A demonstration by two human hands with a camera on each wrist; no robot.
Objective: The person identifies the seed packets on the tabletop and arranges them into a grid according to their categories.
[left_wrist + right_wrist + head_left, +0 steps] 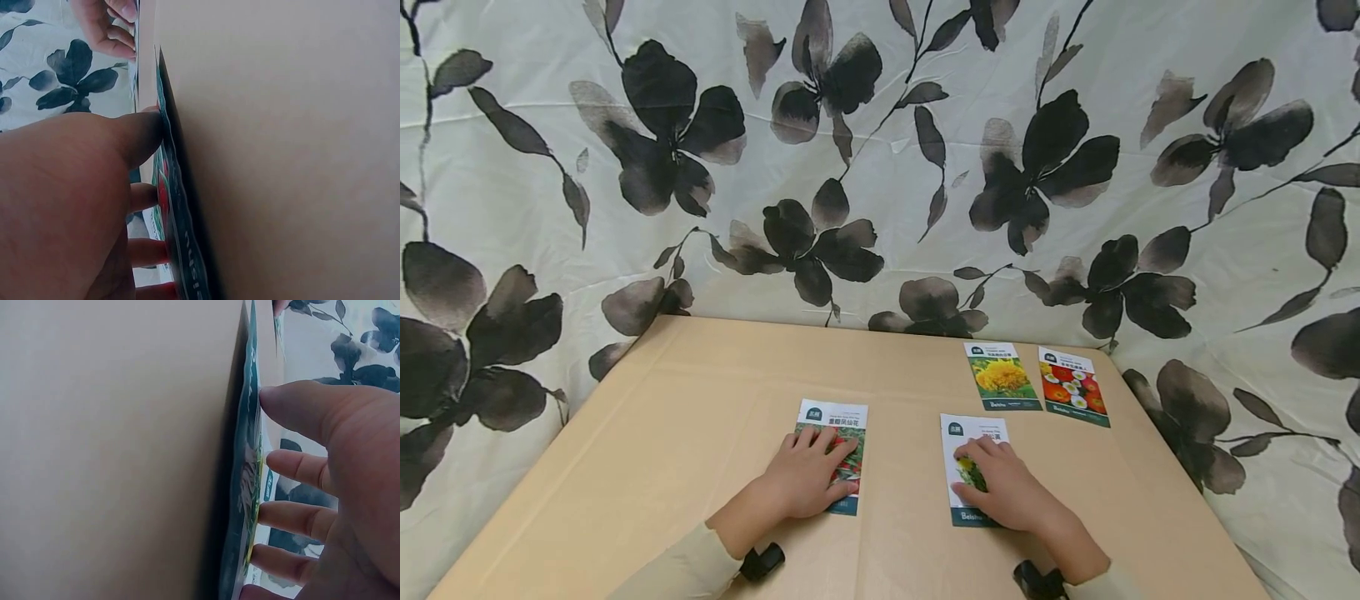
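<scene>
In the head view my left hand (801, 475) rests on a seed packet with red flowers (837, 413), its fingers spread and fingertips touching the front. My right hand (1003, 490) lies the same way on a second seed packet with a yellow flower picture (973, 427), covering much of its right side. Both packets lie flat on the table, side by side with a gap between. The left wrist view shows the thumb and fingertips on the red-flower packet (181, 219) from its edge. In the right wrist view, fingertips touch the face of the yellow-flower packet (244, 481).
Two more seed packets lie at the table's back right: one with a yellow bloom (1002, 379), one with red and white flowers (1073, 390). The light brown table (700, 400) meets a white curtain with dark flowers (910, 217) at its back edge.
</scene>
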